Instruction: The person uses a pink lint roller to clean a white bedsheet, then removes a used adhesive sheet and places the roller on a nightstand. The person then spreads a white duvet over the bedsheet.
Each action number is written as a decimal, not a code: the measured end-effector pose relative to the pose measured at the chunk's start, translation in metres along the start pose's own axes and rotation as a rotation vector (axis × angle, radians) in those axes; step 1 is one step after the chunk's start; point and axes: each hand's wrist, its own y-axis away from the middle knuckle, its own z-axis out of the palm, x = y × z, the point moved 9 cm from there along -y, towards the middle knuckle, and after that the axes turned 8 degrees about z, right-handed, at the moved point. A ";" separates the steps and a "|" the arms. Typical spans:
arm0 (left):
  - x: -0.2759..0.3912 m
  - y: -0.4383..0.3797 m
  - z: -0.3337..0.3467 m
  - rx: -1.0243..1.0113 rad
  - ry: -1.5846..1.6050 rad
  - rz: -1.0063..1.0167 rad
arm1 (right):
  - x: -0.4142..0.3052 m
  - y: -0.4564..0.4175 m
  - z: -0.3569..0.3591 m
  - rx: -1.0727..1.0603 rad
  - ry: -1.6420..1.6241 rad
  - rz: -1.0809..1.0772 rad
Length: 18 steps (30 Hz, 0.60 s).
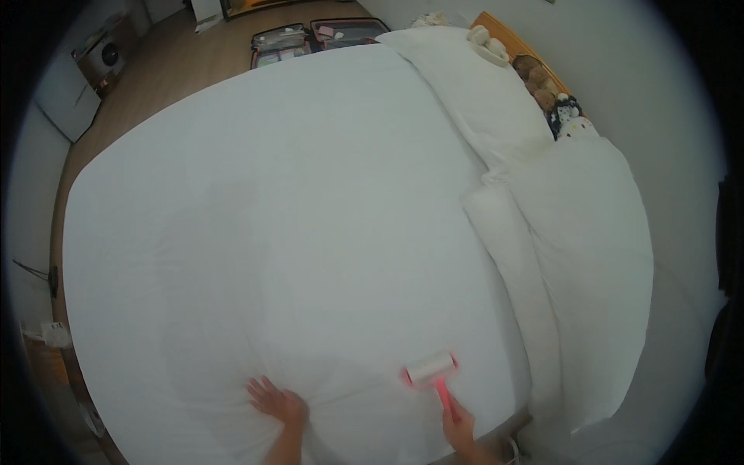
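A lint roller with a white adhesive roll (430, 368) and a pink handle (443, 395) rests over the near right part of the bed's white fitted sheet (349, 232). My right hand (459, 425) grips that handle, and the roll points away from me. Flat against the sheet, my left hand (276, 401) presses down with its fingers spread. Creases run through the cloth around my left palm.
A bunched white duvet (587, 244) lies along the right side of the bed. Behind it, several plush toys (540, 87) line the wooden headboard (494, 26). An opened suitcase (281, 43) lies on the wooden floor beyond the far edge. A wall (651, 116) bounds the right.
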 end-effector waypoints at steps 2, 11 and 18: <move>0.000 -0.001 0.000 -0.001 -0.003 0.008 | 0.037 0.050 -0.026 0.001 0.060 0.040; 0.001 -0.014 -0.004 0.000 0.045 -0.020 | 0.027 0.127 -0.079 -0.012 0.334 0.089; -0.002 -0.008 -0.008 -0.051 0.156 0.013 | -0.101 0.052 0.059 0.126 -0.009 -0.291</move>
